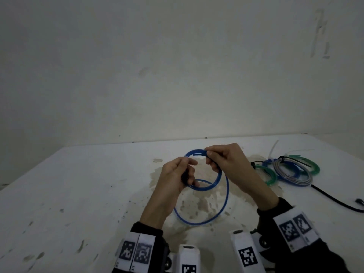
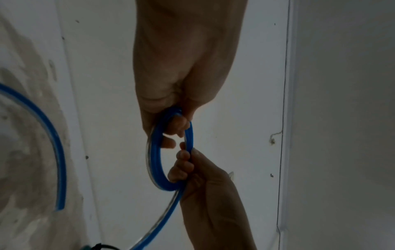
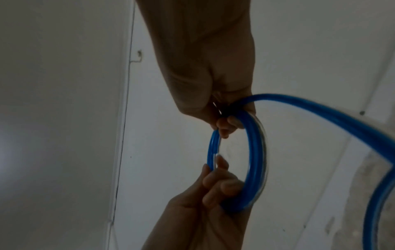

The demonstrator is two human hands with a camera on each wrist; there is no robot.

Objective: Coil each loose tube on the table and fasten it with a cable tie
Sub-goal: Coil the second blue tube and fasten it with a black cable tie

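Both hands hold a blue tube above the stained white table. My left hand grips the small coil's left side, fingers curled through it. Something dark shows in that palm; I cannot tell what it is. My right hand pinches the coil's top, where a tube end pokes out. A wider loop of the same tube hangs toward the table. The left wrist view shows the coil between the left fingers above and the right hand below. The right wrist view shows the same coil.
Several tied coils in green, blue and grey lie at the right, with black cable ties on them. A black strand lies in front of them and a clear tube behind. A wall rises behind the table's far edge.
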